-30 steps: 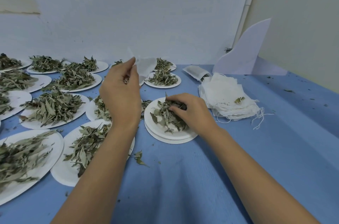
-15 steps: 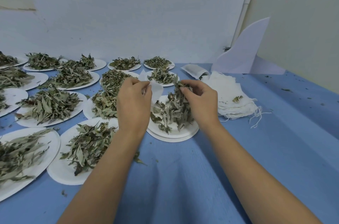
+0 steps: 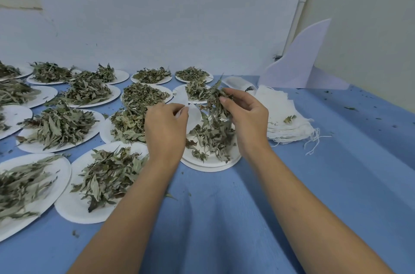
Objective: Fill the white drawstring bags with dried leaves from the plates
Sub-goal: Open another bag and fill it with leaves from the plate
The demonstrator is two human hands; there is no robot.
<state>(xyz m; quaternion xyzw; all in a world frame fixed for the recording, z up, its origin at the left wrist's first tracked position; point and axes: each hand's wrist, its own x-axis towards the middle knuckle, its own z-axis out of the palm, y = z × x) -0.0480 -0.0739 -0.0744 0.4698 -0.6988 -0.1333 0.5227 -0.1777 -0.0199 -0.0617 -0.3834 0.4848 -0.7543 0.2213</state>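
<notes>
My left hand [image 3: 165, 132] pinches a small white drawstring bag [image 3: 193, 117] by its top edge, just above the near white plate [image 3: 211, 162]. My right hand [image 3: 247, 116] grips a bunch of dried leaves [image 3: 216, 105], lifted off that plate and held right beside the bag. More dried leaves [image 3: 210, 139] hang down and lie on the plate under both hands. A pile of empty white bags [image 3: 283, 114] with loose strings lies to the right of my right hand.
Several white plates heaped with dried leaves [image 3: 60, 125] cover the blue table [image 3: 224, 217] to the left and behind. A white curved board [image 3: 301, 58] leans at the back right. Leaf crumbs dot the table's right side.
My left hand has come down with the bag from above the back plates to the near plate. My right hand has lifted a bunch of leaves off the plate up to the bag.
</notes>
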